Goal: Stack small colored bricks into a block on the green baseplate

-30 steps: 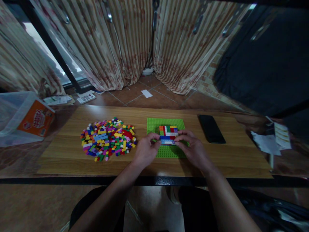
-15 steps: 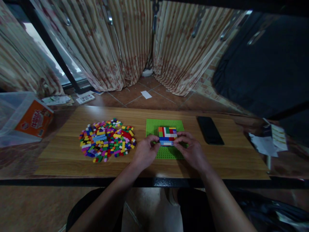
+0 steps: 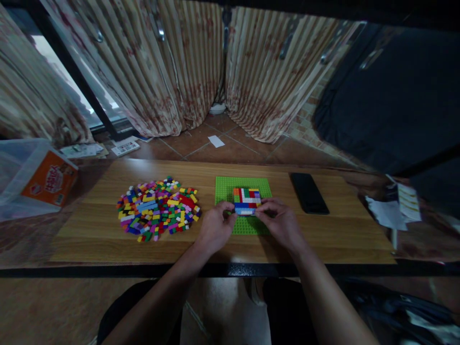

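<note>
Brick block [image 3: 247,199] clamped between left fingers [image 3: 226,206] and right fingers [image 3: 266,207], green baseplate [image 3: 248,228] beneath, loose bricks [image 3: 156,209] left, phone [image 3: 309,193] right

Your head view has shifted slightly, straight black bar [image 3: 377,10] dipping lower into the top right, black rectangular phone [image 3: 309,193], green studded plastic baseplate [image 3: 251,227], multicoloured plastic brick block [image 3: 247,200] and your bare right hand [image 3: 282,221] sitting further left in frame.

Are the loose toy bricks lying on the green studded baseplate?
No, the loose toy bricks lie on the wooden tabletop, left of the green studded baseplate.
</note>
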`<state>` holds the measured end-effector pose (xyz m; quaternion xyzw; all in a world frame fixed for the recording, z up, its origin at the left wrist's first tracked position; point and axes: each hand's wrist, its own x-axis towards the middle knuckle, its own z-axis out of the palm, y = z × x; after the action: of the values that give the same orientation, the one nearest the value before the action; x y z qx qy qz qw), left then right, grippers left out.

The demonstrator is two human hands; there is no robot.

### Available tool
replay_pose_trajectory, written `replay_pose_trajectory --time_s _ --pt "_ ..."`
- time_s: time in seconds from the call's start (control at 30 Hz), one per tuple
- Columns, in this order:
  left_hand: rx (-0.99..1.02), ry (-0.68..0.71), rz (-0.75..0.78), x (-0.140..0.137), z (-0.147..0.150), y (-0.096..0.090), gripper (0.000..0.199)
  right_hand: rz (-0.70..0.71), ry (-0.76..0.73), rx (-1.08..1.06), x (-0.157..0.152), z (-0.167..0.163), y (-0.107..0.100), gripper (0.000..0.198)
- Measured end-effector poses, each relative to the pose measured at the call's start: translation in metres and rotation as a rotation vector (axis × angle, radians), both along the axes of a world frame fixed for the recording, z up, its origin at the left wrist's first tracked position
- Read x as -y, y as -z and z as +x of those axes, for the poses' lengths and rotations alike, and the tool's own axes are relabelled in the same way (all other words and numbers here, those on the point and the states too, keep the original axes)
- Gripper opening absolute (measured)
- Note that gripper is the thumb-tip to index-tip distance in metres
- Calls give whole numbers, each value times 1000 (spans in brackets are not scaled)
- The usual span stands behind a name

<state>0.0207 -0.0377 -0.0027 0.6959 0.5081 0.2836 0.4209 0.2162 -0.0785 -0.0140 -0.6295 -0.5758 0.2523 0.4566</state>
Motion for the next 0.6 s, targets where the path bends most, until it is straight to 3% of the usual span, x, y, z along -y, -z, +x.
replay_pose_trajectory --time_s 0.17,0.37,0.6 --pt "4 4 -4 0 -1 0 16 -18 5 -81 -3 6 1 15" --pt "26 32 -9 -1 -2 0 29 -16 251 -249 -11 21 1 39" --pt "-49 50 7 2 0 -2 42 -56 124 -156 -24 0 4 47"
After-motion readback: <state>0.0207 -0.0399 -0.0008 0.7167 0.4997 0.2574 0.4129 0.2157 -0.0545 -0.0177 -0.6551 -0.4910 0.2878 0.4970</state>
